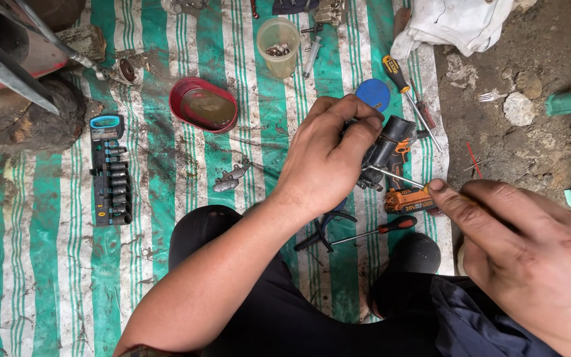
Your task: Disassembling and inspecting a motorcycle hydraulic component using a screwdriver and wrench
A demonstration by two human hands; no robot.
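Note:
My left hand (328, 158) grips a dark metal engine part (386, 147), a black cylindrical piece held above the striped sheet. My right hand (530, 244) holds a thin screwdriver (398, 177) whose metal shaft points left into the part. Below the part lies an orange and black cordless drill (410, 198). A pair of dark pliers (325, 231) and a red-handled screwdriver (381, 230) lie near my knees.
A green and white striped tarp (67, 264) covers the ground. On it are a socket set rail (112, 173), a red oval dish (203, 106), a plastic cup with bolts (277, 45), a blue lid (374, 92), more screwdrivers (406, 89), a small metal part (231, 177). White cloth (457, 23) lies top right.

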